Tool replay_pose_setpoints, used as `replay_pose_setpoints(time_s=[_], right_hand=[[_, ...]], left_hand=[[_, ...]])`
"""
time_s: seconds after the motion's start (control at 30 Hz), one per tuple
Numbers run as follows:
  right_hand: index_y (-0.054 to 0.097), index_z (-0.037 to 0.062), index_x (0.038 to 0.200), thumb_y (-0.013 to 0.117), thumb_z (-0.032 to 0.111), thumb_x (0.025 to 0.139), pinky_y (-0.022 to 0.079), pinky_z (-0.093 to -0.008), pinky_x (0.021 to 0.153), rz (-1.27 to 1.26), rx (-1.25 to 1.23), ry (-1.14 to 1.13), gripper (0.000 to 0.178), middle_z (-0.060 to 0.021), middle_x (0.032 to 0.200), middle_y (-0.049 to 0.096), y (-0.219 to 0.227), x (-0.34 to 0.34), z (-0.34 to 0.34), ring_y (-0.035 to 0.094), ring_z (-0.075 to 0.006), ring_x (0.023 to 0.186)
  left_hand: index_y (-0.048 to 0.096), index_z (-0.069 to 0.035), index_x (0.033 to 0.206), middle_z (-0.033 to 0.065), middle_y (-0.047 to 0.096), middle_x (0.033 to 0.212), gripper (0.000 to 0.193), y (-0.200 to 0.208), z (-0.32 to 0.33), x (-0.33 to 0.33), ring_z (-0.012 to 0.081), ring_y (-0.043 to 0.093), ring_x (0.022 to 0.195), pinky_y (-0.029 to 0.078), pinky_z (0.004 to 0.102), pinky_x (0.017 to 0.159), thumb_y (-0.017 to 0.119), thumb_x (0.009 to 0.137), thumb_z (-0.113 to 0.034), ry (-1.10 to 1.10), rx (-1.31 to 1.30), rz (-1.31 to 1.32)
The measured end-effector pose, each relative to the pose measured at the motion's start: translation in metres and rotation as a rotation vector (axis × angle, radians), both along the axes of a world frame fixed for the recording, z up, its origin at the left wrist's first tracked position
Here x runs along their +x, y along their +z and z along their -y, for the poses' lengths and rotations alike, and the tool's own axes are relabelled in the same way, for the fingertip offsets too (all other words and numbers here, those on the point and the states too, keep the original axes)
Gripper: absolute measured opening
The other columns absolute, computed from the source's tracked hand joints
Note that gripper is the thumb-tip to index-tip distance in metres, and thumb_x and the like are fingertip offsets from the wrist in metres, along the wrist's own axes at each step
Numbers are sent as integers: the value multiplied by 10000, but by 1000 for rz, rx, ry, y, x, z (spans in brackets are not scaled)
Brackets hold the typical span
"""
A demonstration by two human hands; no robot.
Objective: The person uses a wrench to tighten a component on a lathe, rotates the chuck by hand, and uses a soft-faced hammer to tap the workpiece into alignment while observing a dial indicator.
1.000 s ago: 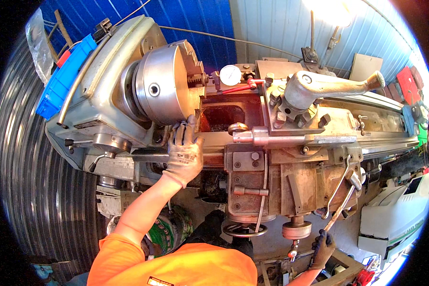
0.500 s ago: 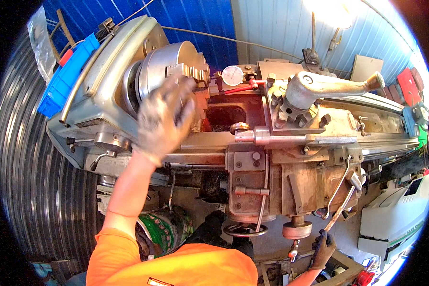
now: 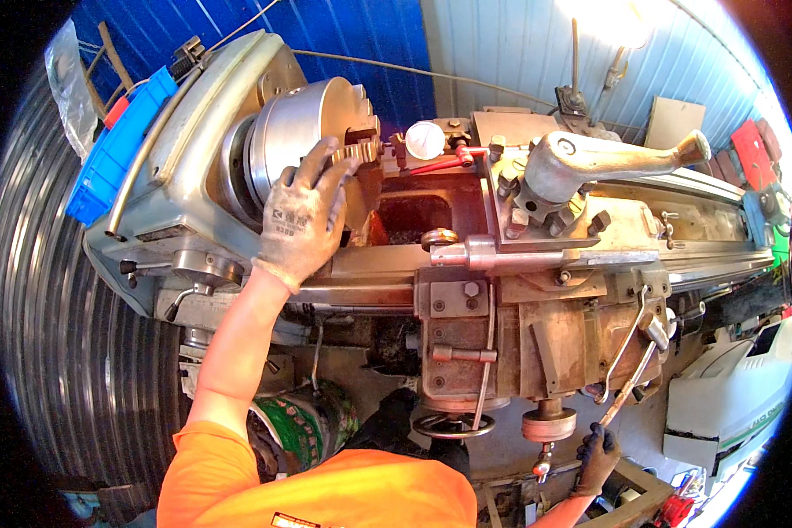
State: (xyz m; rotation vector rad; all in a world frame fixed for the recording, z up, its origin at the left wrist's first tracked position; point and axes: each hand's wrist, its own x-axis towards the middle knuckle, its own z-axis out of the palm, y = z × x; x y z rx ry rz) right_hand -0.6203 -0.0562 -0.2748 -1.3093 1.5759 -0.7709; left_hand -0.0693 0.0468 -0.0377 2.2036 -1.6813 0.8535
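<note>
One large grey-green metal lathe [image 3: 238, 176] fills the view from upper left to right edge; its worn bed [image 3: 704, 220] runs rightward, bending with the lens; behind it stands a blue corrugated wall [image 3: 343, 35], and at far left a dark ribbed curved surface [image 3: 53, 352]. Next in size, the round bright steel chuck [image 3: 290, 123] sits at the headstock end, its stepped jaws facing right; the left hand [image 3: 304, 216], in a grey knit work glove, lies flat against the chuck's lower right face, fingers spread and extended upward over the rim, palm pressed on the metal, not closed round anything; the chuck thus lies directly under and just above the palm. Right of the chuck, the brownish carriage apron [image 3: 502, 343] hangs below the bed; above it, the long cast metal tool-post handle [image 3: 607, 158] points right; a small white-faced dial gauge [image 3: 425, 139] stands just beside the chuck jaws. Lower right, the right hand [image 3: 597, 458], in a dark glove, is curled closed round the end of a thin steel lever [image 3: 629, 387] that rises to the apron; a small black handwheel [image 3: 453, 425] lies near, to its left.
</note>
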Motion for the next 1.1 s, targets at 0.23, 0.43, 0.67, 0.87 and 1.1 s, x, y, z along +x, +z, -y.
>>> replay_pose_setpoints(time_s=[0.23, 0.43, 0.67, 0.87, 1.1], right_hand=[[653, -19, 967, 602, 247, 941, 372, -233, 437, 66, 65, 0, 272, -21, 636, 537, 21, 14, 0, 492, -97, 487], [655, -23, 966, 610, 263, 937, 374, -235, 438, 80, 56, -24, 291, -26, 636, 544, 21, 14, -1, 492, -100, 482], [656, -21, 970, 620, 270, 928, 375, -238, 439, 58, 75, -32, 297, -29, 633, 547, 34, 22, -2, 493, -100, 479], [652, -24, 962, 611, 253, 932, 373, -244, 426, 61, 76, -17, 282, -26, 628, 539, 33, 22, 0, 490, -99, 476], [653, -17, 963, 599, 240, 947, 372, -242, 426, 87, 50, -12, 263, -19, 627, 534, 24, 17, 2, 481, -93, 479]], left_hand=[[591, -133, 1228, 165, 401, 1440, 434, -24, -18, -17, 366, 516, 1195, 436, 455, 957, 605, 806, -30, 60, 106, -131], [561, -123, 1260, 258, 348, 1437, 527, -57, -23, -29, 424, 528, 1149, 451, 486, 930, 660, 749, -38, 57, 176, -168], [601, -88, 1214, 294, 306, 1452, 465, -93, -24, -37, 449, 544, 1071, 450, 493, 919, 633, 752, -51, 119, 268, -87], [605, -57, 1172, 309, 277, 1460, 412, -123, -22, -29, 432, 563, 1043, 471, 482, 869, 622, 761, -77, 153, 408, -144], [607, -103, 1221, 109, 574, 1287, 366, -53, -15, -33, 280, 636, 1057, 521, 400, 911, 638, 859, -146, -175, 113, -413]])
